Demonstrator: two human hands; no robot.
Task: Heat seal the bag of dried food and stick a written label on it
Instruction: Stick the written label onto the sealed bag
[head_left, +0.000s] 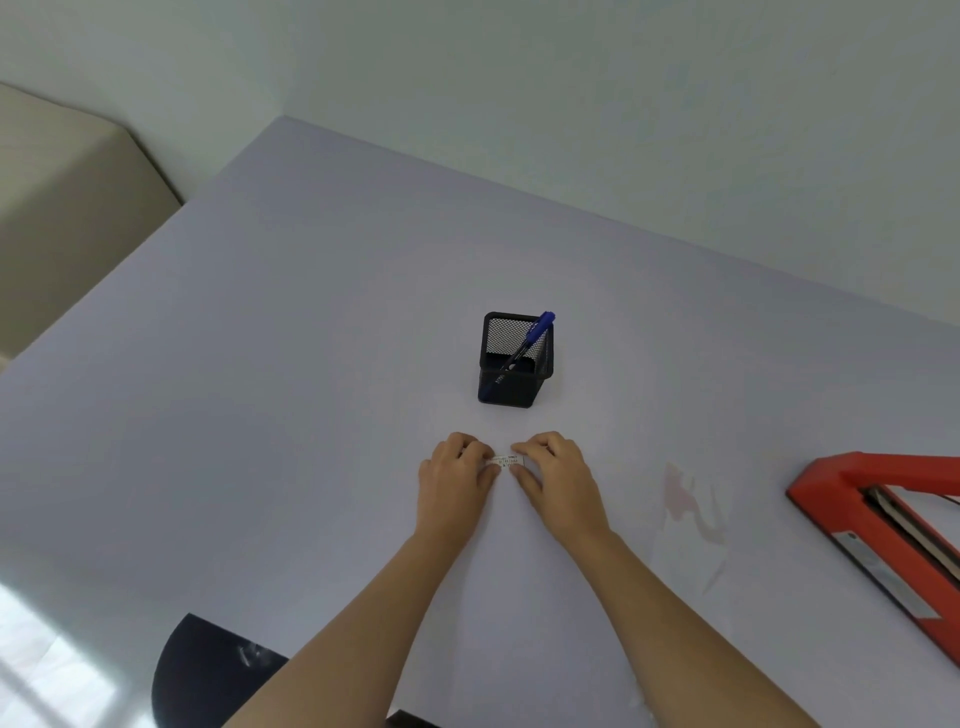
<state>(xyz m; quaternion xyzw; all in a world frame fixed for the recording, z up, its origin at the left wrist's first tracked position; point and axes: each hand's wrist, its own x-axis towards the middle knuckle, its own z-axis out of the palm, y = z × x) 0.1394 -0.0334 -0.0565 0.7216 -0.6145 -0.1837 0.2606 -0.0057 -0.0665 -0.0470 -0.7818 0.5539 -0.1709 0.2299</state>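
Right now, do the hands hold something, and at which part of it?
Yes. Both hold one small white label by its short ends: left hand on the left end, right hand on the right end, fingertips pinching.

Two hands (457, 480) (558, 475), one label (506, 461), one mesh holder (514, 361), one blue pen (530, 338), one red sealer (883, 525), one clear bag (685, 525), one table (260, 389).

The label (508, 461), pinched between left hand (457, 475) and right hand (553, 470) at frame centre, carries marks too small to read, its ends hidden under fingertips; the red heat sealer (852, 499) is cut off by the right edge; the clear bag (688, 525) beside it is faint, its contents indistinct.
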